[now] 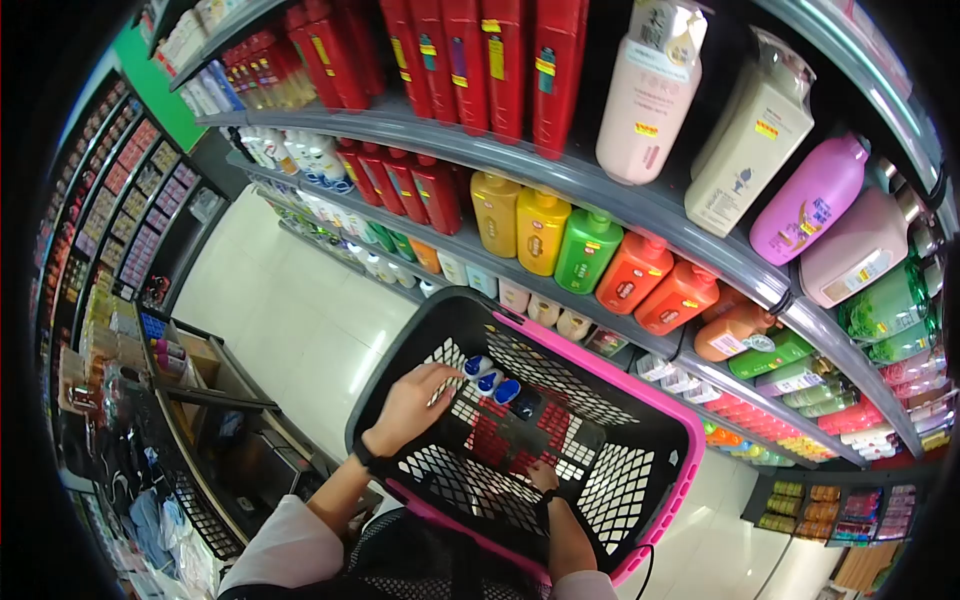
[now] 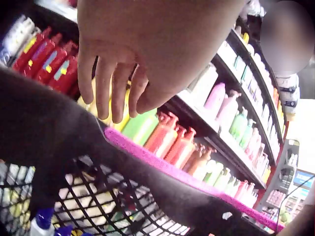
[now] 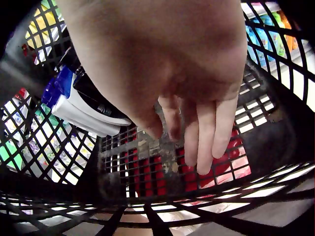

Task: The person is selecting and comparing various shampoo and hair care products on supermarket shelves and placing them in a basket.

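Observation:
A black shopping basket with a pink rim (image 1: pixel 600 375) stands below the shelves. Inside it, at the left end, are several bottles with blue caps (image 1: pixel 487 381), and a dark one (image 1: pixel 525 403) beside them. My left hand (image 1: pixel 410 405) hangs over the basket's left side near those caps, fingers extended and holding nothing; in the left wrist view the hand (image 2: pixel 142 54) hangs above the pink rim (image 2: pixel 167 169). My right hand (image 1: pixel 543 477) reaches down inside the basket; the right wrist view shows this hand (image 3: pixel 172 73) with loose, slightly bent fingers above the grid floor (image 3: pixel 172 169), nothing held.
Shelves (image 1: pixel 470 143) of pump bottles curve along the back and right, with red bottles (image 1: pixel 468 65) at the upper left and orange ones (image 1: pixel 677 297) lower down. Pale tiled floor (image 1: pixel 290 290) lies to the left, beside a cluttered stand (image 1: pixel 215 400).

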